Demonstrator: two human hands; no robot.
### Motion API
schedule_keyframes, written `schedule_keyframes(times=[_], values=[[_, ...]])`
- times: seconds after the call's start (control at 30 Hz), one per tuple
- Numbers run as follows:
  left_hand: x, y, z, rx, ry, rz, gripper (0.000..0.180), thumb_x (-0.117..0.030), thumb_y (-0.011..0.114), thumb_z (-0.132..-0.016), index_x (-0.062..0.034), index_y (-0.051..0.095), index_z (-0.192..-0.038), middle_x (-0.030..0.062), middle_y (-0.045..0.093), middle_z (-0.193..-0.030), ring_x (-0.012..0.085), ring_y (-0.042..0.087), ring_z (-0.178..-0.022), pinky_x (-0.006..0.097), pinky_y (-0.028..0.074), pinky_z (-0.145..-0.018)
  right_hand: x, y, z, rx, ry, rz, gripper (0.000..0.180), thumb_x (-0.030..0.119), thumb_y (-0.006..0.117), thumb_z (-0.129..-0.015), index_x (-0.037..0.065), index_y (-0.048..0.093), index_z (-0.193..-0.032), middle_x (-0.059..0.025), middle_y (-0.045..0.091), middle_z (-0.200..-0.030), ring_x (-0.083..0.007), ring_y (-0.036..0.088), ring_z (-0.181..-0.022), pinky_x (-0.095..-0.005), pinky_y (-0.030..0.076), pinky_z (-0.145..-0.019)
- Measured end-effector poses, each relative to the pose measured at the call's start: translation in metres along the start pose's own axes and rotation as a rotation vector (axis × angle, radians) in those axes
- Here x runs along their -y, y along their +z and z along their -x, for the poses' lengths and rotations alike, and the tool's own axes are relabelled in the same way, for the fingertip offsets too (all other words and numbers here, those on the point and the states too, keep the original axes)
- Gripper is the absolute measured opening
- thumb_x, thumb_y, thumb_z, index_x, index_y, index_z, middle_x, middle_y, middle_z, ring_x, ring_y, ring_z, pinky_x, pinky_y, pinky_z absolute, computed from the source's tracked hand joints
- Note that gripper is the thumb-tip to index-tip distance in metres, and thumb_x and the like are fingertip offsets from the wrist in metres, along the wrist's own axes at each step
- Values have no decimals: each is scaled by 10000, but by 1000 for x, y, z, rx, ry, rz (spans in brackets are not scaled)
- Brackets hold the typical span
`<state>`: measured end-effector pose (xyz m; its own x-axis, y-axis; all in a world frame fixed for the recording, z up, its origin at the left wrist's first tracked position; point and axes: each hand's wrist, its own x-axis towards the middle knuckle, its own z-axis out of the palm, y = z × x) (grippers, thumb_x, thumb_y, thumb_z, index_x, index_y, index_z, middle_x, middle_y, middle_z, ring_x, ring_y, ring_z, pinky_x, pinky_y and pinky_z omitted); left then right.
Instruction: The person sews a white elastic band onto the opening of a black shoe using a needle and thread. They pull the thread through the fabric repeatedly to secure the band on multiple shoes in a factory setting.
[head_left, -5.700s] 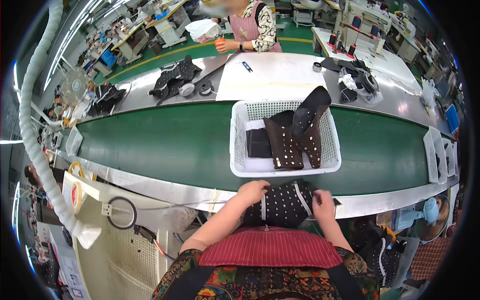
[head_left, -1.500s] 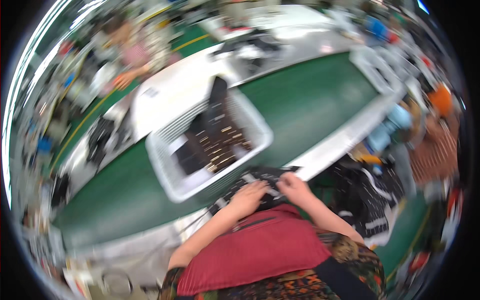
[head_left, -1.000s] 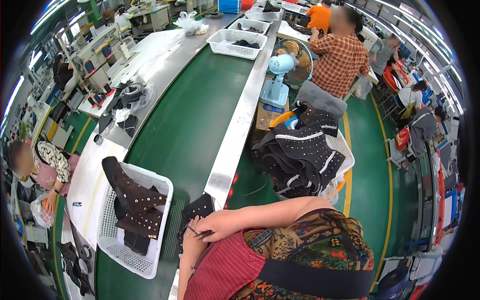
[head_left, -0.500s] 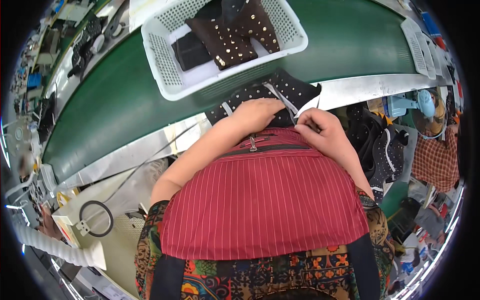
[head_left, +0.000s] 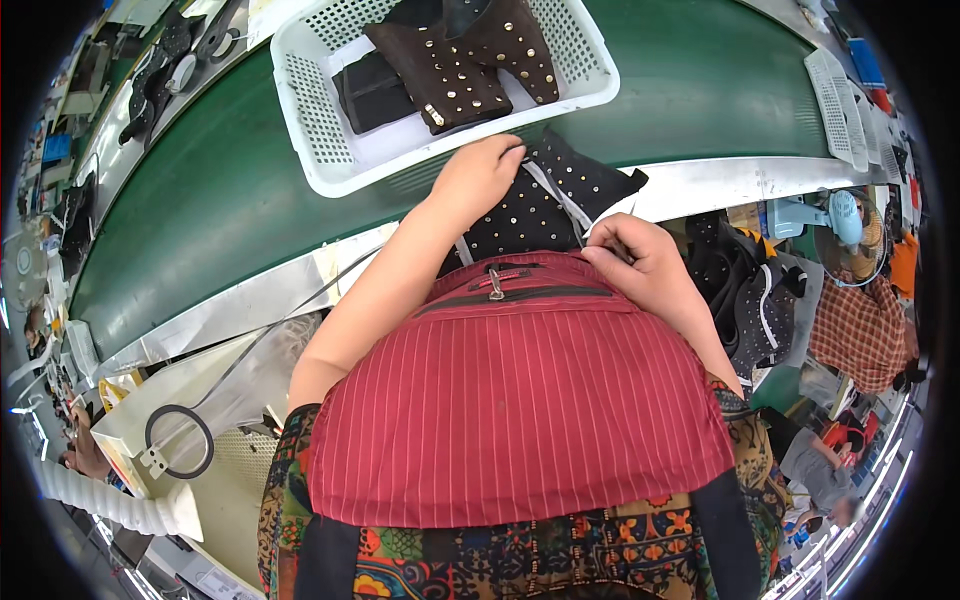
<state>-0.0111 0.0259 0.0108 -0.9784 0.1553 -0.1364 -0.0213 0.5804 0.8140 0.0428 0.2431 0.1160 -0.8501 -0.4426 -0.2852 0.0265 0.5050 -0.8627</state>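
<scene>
A black fabric piece dotted with metallic studs lies across the bench edge in front of me, with pale strips along its edges. My left hand has its fingers pinched together on the far edge of the piece, just below the basket. At the near right edge, where a pale strip runs down, my right hand is curled with thumb and forefinger closed on the fabric. A thin pointed tip rises behind the right knuckles; what it belongs to is hidden. The piece's near end disappears behind my red striped apron.
A white perforated basket with dark studded pieces stands on the green surface. More black studded pieces hang at the right, near a small blue fan. A cable with a black ring hangs at the left.
My left hand has moved up and away from me, from lying over the fabric to its far edge, uncovering more studs. The right hand has stayed nearly in place.
</scene>
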Motion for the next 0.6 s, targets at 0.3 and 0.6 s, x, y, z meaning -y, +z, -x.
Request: schedule_keyframes(times=[0.3,0.6], values=[[21,26,-42,206,-227,-74,354,-296,577,-853,22,629,-997,180,658,-948,266,618,-906,357,446,-823,19,-23,18,93,-183,-21,116,57,677,-771,25,574,-811,-44,529,-671,-135,501,-594,-263,386,-536],[49,-5,-11,190,-334,467,390,-282,465,-940,-1,575,-1187,177,586,-1175,240,535,-1122,294,385,-969,7,-52,35,-173,11,60,139,9,658,-761,8,588,-881,2,499,-687,-63,420,-585,-220,347,-523]])
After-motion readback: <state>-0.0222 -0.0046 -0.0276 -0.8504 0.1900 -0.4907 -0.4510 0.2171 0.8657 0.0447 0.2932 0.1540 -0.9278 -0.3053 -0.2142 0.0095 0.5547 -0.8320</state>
